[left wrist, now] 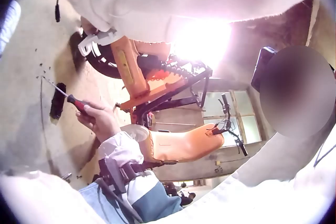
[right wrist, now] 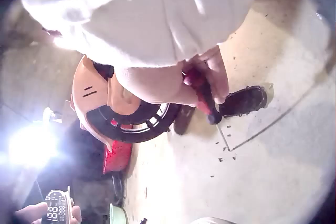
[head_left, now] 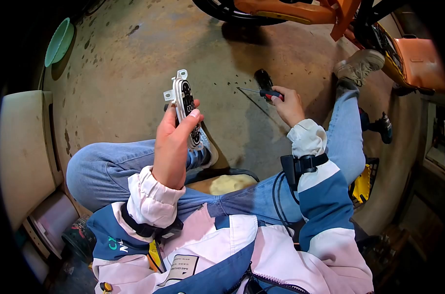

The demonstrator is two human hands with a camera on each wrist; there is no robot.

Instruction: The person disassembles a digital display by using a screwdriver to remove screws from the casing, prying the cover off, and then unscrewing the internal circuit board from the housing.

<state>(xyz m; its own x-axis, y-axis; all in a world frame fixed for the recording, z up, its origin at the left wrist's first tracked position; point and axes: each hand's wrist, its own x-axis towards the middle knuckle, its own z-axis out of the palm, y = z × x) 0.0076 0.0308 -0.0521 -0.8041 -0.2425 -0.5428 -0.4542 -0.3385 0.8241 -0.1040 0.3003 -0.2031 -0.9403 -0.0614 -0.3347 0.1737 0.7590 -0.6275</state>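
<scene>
In the head view my left hand [head_left: 176, 142] holds up an oval display unit [head_left: 187, 110] with a white frame and mounting tabs, thumb on its edge. My right hand [head_left: 289, 107] grips a red and black screwdriver [head_left: 270, 94], its thin shaft pointing left over the floor. In the right wrist view the screwdriver tip [right wrist: 228, 149] is among small scattered screws [right wrist: 220, 159]. Beside the screwdriver lies a black oval part [head_left: 263, 78] on the floor. The left wrist view shows the right hand [left wrist: 104, 124] with the screwdriver [left wrist: 77, 103]; most of the left hand is hidden there.
An orange bike [head_left: 291, 12] stands at the top right. A green basin [head_left: 59, 42] is at the upper left, and a cordless drill [head_left: 381, 127] lies beyond the right leg. A pale box-like object [head_left: 26, 137] stands at the left.
</scene>
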